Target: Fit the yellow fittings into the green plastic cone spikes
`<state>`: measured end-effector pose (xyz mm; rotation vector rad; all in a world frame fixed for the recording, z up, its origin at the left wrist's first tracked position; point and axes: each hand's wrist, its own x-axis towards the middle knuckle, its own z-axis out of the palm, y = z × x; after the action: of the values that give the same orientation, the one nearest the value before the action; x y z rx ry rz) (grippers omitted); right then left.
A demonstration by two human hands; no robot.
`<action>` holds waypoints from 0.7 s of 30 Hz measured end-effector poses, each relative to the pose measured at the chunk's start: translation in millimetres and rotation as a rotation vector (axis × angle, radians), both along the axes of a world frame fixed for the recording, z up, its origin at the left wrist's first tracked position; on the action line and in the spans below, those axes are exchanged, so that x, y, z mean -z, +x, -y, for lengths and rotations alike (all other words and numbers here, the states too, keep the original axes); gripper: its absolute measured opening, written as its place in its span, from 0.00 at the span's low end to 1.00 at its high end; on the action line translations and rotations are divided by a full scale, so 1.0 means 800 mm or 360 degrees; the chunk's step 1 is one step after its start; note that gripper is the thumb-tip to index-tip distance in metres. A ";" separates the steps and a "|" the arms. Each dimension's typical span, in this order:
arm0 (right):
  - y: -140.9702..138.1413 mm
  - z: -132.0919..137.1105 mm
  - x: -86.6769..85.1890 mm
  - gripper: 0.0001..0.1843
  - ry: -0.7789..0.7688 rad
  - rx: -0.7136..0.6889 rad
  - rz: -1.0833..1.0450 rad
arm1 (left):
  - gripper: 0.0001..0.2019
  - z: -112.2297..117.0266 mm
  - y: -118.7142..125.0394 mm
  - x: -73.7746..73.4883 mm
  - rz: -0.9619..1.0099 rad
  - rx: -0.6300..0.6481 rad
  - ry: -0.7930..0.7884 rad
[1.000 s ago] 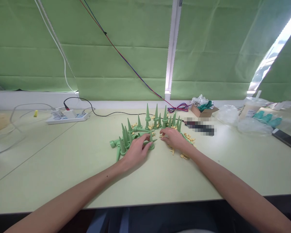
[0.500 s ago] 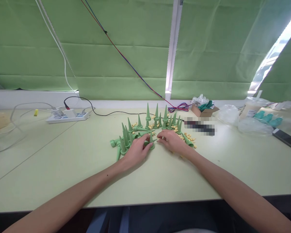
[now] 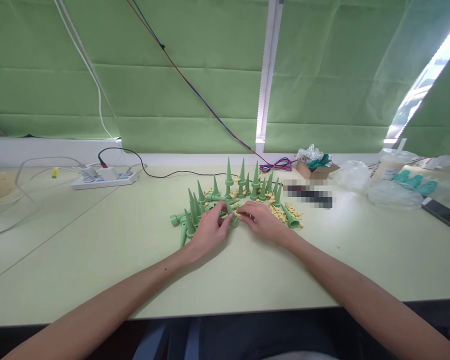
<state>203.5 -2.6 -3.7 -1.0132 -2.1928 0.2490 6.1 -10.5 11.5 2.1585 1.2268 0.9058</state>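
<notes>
My left hand is closed around a green plastic cone spike, which leans to the left between thumb and fingers just above the table. Close to its right side, my right hand pinches a small yellow plastic piece against or beside the cone's base; actual contact is hard to make out. Several green cones stand upright behind and left of my left hand, with others lying flat. Loose yellow pieces are scattered behind my right hand, and a green cone lies on its side there.
At the back left lies a white power strip with cables. A cardboard box, a plastic bag, a drink cup and a phone occupy the right. The table's front edge runs before me.
The cone in my left hand has tipped from upright to a leftward lean. My right hand has moved slightly left, bringing the yellow piece to the cone's base.
</notes>
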 end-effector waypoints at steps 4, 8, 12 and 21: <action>0.000 0.003 -0.001 0.08 -0.0010 0.0009 0.0007 | 0.10 0.001 0.000 -0.002 0.0012 -0.0016 -0.0003; 0.000 0.004 -0.002 0.08 -0.0010 0.0002 0.0011 | 0.09 0.002 0.000 -0.002 0.0021 -0.0022 -0.0007; 0.000 0.004 -0.003 0.08 0.0011 -0.0013 0.0028 | 0.09 0.001 0.000 -0.001 0.0062 -0.0004 -0.0022; 0.000 -0.001 0.002 0.09 0.0104 -0.0136 -0.0016 | 0.10 0.001 0.000 0.002 0.0143 0.0107 -0.0113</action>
<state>203.5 -2.1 -5.6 -0.8819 -2.2231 0.2197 6.0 -11.2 9.8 2.0679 1.1193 0.9074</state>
